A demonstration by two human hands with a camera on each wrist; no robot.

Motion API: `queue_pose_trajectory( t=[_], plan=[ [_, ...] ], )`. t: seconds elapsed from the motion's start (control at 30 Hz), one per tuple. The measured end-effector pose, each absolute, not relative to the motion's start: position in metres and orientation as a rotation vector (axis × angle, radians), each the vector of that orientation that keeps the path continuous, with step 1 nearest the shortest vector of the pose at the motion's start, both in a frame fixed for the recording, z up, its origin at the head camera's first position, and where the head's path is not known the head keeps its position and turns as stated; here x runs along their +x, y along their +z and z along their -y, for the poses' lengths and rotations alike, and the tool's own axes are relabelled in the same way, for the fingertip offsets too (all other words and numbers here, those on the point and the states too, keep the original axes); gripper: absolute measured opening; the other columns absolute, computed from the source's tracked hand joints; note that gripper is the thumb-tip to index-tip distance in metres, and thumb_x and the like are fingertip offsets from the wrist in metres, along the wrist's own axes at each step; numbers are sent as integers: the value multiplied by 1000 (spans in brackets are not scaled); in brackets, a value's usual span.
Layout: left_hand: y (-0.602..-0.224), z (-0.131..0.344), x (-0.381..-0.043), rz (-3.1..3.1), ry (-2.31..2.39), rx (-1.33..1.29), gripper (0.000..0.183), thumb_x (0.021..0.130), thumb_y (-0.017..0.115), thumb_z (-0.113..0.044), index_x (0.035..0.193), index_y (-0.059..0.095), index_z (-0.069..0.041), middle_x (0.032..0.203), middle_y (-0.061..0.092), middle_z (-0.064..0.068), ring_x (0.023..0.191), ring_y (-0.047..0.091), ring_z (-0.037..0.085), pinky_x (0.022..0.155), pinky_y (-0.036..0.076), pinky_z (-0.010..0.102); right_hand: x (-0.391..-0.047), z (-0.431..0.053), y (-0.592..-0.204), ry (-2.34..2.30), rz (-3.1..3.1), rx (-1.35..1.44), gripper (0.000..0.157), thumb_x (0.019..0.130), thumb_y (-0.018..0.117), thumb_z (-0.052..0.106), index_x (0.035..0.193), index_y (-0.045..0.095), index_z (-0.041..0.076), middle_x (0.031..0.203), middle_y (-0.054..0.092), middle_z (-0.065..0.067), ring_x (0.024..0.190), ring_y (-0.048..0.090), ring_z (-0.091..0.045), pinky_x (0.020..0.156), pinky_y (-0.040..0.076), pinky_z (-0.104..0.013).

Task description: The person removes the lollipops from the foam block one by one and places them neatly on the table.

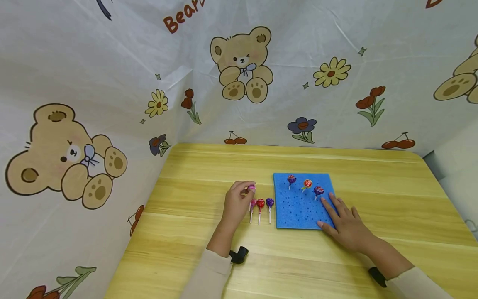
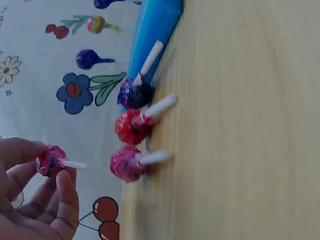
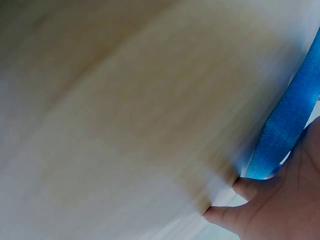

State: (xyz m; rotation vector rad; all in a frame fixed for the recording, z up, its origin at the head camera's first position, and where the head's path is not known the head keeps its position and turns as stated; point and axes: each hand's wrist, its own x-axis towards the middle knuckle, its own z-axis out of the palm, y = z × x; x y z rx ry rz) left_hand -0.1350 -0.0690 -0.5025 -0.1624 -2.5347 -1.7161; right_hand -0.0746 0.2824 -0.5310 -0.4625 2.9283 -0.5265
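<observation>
My left hand (image 1: 236,203) pinches a pink-wrapped lollipop (image 2: 51,161) by its candy head between thumb and fingertips, its white stick pointing right in the left wrist view. Just beside it on the table lie a second pink lollipop (image 2: 127,164), a red lollipop (image 1: 260,203) and a purple lollipop (image 1: 270,202), in a row. To their right is a blue foam board (image 1: 295,211) dotted with holes. Three lollipops stand in its far half: a purple one (image 1: 291,179), a red-and-yellow one (image 1: 308,183) and another purple one (image 1: 318,191). My right hand (image 1: 349,228) rests with fingers spread over the board's right edge.
The wooden table (image 1: 403,199) reaches back to a white cloth (image 1: 284,108) printed with bears and flowers, which also hangs along the left side. A black strap end (image 1: 239,255) sticks out at my left wrist.
</observation>
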Motion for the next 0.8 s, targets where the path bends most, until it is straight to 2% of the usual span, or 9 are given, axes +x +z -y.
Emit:
queue_pose_trajectory(
  t=[0.17,0.43,0.8],
  plan=[
    [-510,80,-136,2610,-1701,-107,32,93,70,-7,126,71,-8,120,63,4,100,64,17,84,57,23,-74,-282,-531,-530,-2927,-459,82,101,52,53,164,14,17,169,8,-22,150,15,-55,110,12,-82],
    [-513,90,-136,2714,-1689,-14,34,92,73,-10,126,70,-9,111,63,6,96,65,18,72,57,23,-74,-282,-530,-536,-2924,-453,82,102,52,53,164,14,17,169,7,-22,151,14,-55,110,11,-83],
    [-520,94,-136,2821,-1622,38,24,90,73,-7,114,73,-4,101,71,11,83,63,16,65,52,23,-75,-283,-532,-543,-2932,-457,82,102,52,52,164,13,17,169,7,-22,150,14,-55,109,11,-83]
  ],
)
